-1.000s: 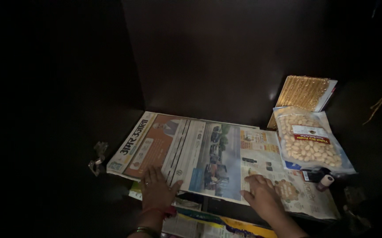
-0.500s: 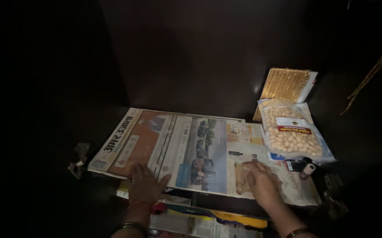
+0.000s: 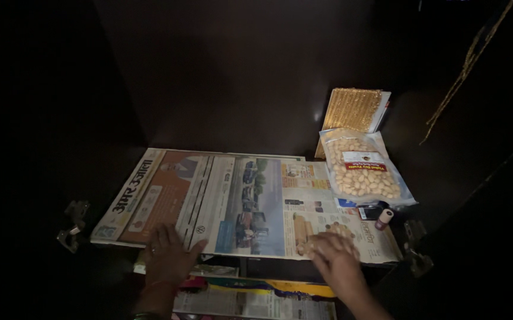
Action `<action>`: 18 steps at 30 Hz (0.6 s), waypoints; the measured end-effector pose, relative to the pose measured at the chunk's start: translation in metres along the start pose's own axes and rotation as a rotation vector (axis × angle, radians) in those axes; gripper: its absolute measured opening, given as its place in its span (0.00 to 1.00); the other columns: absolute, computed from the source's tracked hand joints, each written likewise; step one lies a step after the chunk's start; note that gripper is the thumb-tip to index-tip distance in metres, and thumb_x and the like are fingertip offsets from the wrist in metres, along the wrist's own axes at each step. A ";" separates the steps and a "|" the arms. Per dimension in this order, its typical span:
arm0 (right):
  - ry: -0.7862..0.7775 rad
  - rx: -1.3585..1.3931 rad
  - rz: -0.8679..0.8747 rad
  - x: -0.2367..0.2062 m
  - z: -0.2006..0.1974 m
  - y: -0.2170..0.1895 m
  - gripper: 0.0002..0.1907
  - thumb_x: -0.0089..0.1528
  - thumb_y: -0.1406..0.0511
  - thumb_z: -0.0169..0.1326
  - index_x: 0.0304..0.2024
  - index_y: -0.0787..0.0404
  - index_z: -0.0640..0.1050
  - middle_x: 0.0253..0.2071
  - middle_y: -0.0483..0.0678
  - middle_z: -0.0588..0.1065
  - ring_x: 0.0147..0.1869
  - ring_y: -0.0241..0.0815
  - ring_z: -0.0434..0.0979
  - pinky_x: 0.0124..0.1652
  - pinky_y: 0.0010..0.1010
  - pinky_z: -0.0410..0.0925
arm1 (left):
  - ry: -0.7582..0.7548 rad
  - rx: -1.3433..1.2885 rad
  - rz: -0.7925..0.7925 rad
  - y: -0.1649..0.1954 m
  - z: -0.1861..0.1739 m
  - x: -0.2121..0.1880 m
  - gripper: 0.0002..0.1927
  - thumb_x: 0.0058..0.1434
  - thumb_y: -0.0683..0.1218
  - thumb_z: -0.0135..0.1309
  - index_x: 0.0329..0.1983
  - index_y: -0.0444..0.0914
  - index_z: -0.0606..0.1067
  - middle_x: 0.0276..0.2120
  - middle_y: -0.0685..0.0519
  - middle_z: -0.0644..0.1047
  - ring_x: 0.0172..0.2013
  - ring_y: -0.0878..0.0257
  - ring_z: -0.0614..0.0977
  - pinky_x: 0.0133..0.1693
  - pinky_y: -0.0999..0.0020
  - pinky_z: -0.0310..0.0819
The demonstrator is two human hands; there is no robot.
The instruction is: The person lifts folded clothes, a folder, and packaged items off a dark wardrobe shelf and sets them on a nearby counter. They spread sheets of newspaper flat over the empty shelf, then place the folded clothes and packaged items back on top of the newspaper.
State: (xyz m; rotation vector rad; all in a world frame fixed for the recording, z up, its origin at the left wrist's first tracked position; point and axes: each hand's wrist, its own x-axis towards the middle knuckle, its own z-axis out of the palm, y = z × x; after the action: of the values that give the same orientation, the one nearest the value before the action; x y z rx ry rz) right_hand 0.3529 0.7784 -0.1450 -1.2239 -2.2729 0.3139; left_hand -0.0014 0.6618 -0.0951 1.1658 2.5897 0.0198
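Note:
A sheet of newspaper [image 3: 233,195] lies flat on a dark cupboard shelf. My left hand [image 3: 167,256] rests palm down on its front left edge, fingers spread. My right hand [image 3: 334,256] presses flat on the front right part of the same sheet, fingers apart. Neither hand holds anything. At the right end of the paper lies a clear bag of pale nuts [image 3: 361,168], and behind it a gold patterned box [image 3: 353,108] leans against the back wall.
A small bottle with a pale cap [image 3: 383,218] and a dark small item sit beside the bag. Metal hinges [image 3: 73,225] [image 3: 415,252] stick out at both sides. A lower shelf [image 3: 256,296] also carries newspaper. Dark cupboard walls enclose the space.
Both hands have slid slightly along the front edge of the newspaper, staying flat on it. The view has shifted a little; the bag and box have not moved.

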 end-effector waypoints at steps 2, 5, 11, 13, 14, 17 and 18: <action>-0.097 -0.067 -0.058 0.000 0.002 -0.004 0.25 0.60 0.53 0.58 0.60 0.48 0.77 0.64 0.47 0.70 0.70 0.50 0.63 0.65 0.48 0.54 | 0.006 -0.011 0.008 -0.002 0.001 0.000 0.59 0.59 0.82 0.34 0.79 0.39 0.41 0.78 0.39 0.36 0.77 0.46 0.34 0.71 0.48 0.32; -0.219 -0.138 -0.062 0.002 0.009 -0.013 0.31 0.61 0.48 0.56 0.66 0.44 0.73 0.72 0.48 0.63 0.75 0.51 0.55 0.66 0.49 0.48 | -0.012 -0.004 0.011 -0.003 0.001 0.000 0.57 0.59 0.82 0.33 0.80 0.42 0.42 0.78 0.39 0.36 0.77 0.46 0.33 0.72 0.49 0.30; -0.234 -0.173 0.017 0.002 0.011 -0.027 0.34 0.62 0.45 0.53 0.69 0.43 0.69 0.73 0.47 0.61 0.75 0.48 0.54 0.68 0.47 0.49 | -0.053 0.003 0.019 -0.007 0.006 0.006 0.58 0.59 0.83 0.34 0.79 0.42 0.41 0.78 0.41 0.34 0.77 0.49 0.31 0.72 0.52 0.29; -0.222 -0.193 0.029 0.003 0.010 -0.030 0.36 0.61 0.45 0.53 0.70 0.42 0.69 0.73 0.47 0.61 0.74 0.48 0.53 0.68 0.46 0.49 | -0.042 0.016 0.027 -0.009 0.008 0.009 0.58 0.59 0.82 0.34 0.79 0.42 0.41 0.78 0.40 0.35 0.77 0.48 0.31 0.72 0.52 0.30; -0.237 -0.201 0.031 0.005 0.010 -0.032 0.36 0.61 0.45 0.54 0.70 0.43 0.68 0.73 0.48 0.60 0.74 0.49 0.53 0.68 0.47 0.48 | -0.020 0.026 0.031 -0.010 0.010 0.010 0.57 0.59 0.82 0.35 0.79 0.42 0.42 0.78 0.39 0.36 0.77 0.47 0.32 0.72 0.51 0.31; -0.249 -0.170 0.065 0.006 0.008 -0.033 0.35 0.62 0.46 0.54 0.70 0.43 0.68 0.72 0.48 0.61 0.75 0.50 0.53 0.68 0.49 0.48 | 0.028 -0.022 -0.005 -0.010 0.013 0.010 0.54 0.61 0.79 0.40 0.79 0.42 0.47 0.77 0.38 0.42 0.77 0.46 0.40 0.72 0.48 0.36; -0.226 -0.123 0.095 0.004 0.006 -0.030 0.34 0.62 0.46 0.54 0.69 0.43 0.70 0.70 0.47 0.63 0.75 0.48 0.56 0.69 0.48 0.50 | 0.043 -0.047 -0.022 -0.008 0.013 0.011 0.53 0.61 0.78 0.43 0.78 0.42 0.49 0.77 0.38 0.45 0.77 0.45 0.43 0.72 0.47 0.38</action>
State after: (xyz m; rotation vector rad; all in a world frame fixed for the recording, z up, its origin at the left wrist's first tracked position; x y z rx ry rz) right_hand 0.3263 0.7650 -0.1353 -1.4251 -2.4616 0.3683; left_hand -0.0099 0.6630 -0.1116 1.1315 2.6241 0.1018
